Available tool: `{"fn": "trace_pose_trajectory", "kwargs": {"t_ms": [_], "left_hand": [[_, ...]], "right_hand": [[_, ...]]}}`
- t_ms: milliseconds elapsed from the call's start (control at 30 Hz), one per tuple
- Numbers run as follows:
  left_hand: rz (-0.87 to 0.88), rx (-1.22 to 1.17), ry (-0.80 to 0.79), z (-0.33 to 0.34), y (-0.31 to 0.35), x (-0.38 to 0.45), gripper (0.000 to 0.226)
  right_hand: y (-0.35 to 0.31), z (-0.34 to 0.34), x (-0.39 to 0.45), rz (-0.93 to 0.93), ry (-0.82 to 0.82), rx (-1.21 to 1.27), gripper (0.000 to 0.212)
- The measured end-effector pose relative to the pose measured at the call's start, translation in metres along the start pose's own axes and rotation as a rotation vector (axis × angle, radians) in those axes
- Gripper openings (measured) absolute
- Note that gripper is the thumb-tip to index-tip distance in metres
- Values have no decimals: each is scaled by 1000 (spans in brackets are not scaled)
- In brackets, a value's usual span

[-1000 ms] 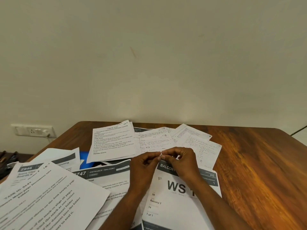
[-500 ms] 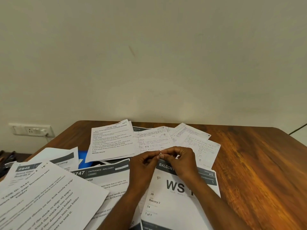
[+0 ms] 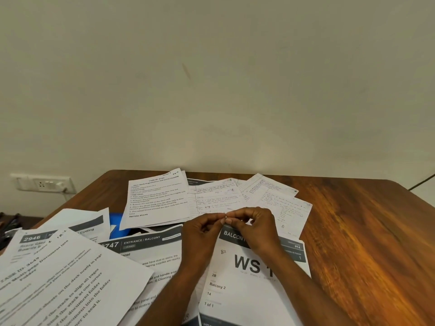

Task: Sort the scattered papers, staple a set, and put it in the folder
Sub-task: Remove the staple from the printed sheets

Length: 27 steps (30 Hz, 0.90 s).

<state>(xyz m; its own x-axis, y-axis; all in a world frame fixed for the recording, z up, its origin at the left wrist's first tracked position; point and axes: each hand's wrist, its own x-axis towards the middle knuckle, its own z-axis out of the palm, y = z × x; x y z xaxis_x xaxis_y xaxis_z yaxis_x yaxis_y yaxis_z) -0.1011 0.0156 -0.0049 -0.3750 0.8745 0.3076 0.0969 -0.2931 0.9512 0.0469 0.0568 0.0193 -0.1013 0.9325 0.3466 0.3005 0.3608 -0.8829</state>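
Note:
Printed and handwritten papers lie scattered over the wooden table [image 3: 357, 236]. My left hand [image 3: 202, 234] and my right hand [image 3: 256, 229] meet fingertip to fingertip just above the top edge of the "WS 1" sheet [image 3: 249, 278]. Between the tips sits a tiny pale piece [image 3: 226, 217], too small to identify. A typed task sheet [image 3: 157, 198] and several handwritten pages [image 3: 282, 203] lie behind my hands. A corner of the blue folder [image 3: 116, 223] shows under the sheets at left. I see no stapler.
Large printed sheets [image 3: 58, 278] overlap at the near left, hanging over the table edge. A wall socket [image 3: 42, 184] sits at far left, dark items [image 3: 7, 224] below it. A thin cable [image 3: 422, 183] crosses at far right. Bare wood shows on the table's right side.
My hands stay pinched together in the same spot. The view has only shifted slightly.

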Motion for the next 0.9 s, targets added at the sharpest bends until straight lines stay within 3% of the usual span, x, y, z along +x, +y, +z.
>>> {"fn": "trace_pose_trajectory", "kwargs": {"t_ms": [467,667,800,900], "left_hand": [[-33,59,-2,2,-3,2,8],[-47,59,229,-5,-5,6,6],[-53,68,303,-6,-6,8,7],[-59,89,321,-6,-7,7,8]], "right_hand": [[-11,-6,0,24,-61,-39,10],[-16,-53,24,149,-226,-246,16],[-7,-95,35,230,-174,-284,13],[2,-112,37,304,-128,-171,13]]}}
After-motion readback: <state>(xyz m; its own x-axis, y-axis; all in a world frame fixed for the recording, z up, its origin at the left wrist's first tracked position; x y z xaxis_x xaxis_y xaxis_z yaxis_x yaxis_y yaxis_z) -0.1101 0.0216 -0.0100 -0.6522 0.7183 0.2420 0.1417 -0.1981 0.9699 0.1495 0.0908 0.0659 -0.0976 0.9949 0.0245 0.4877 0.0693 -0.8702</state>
